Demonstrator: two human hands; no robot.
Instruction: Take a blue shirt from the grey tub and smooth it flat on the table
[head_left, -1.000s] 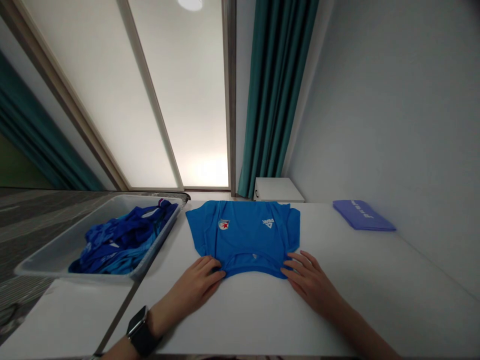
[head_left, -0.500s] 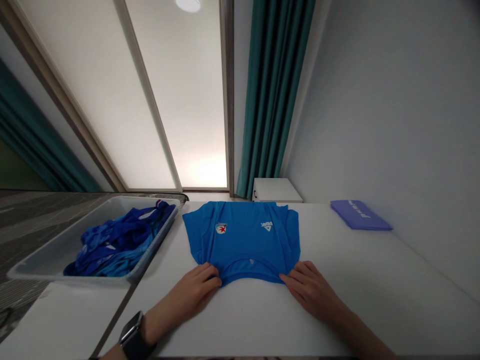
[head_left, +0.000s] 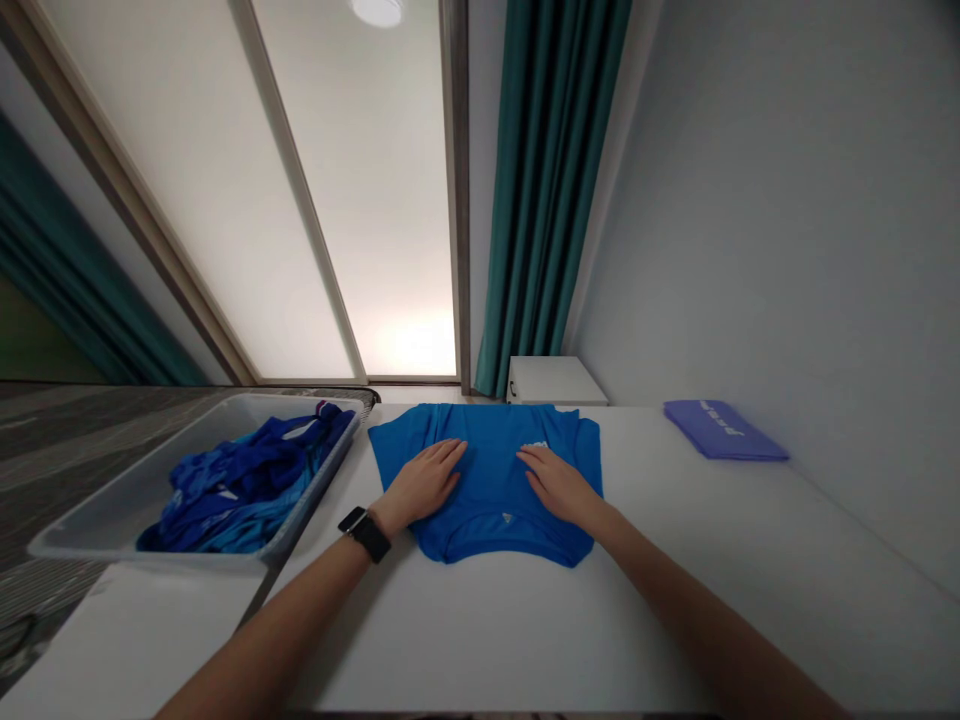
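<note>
Fingers close together and thumbs apart, my left hand (head_left: 422, 486) and right hand (head_left: 561, 486) have moved from the near corners of the blue shirt (head_left: 487, 475) onto its chest, above the white table (head_left: 487, 640)

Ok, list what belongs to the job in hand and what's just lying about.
Job in hand:
blue T-shirt, under left hand and right hand
white table
likely the plastic bin of blue clothes
perhaps the flat purple lettered item

Just about:
smartwatch, worn
teal curtain
white cabinet
</note>
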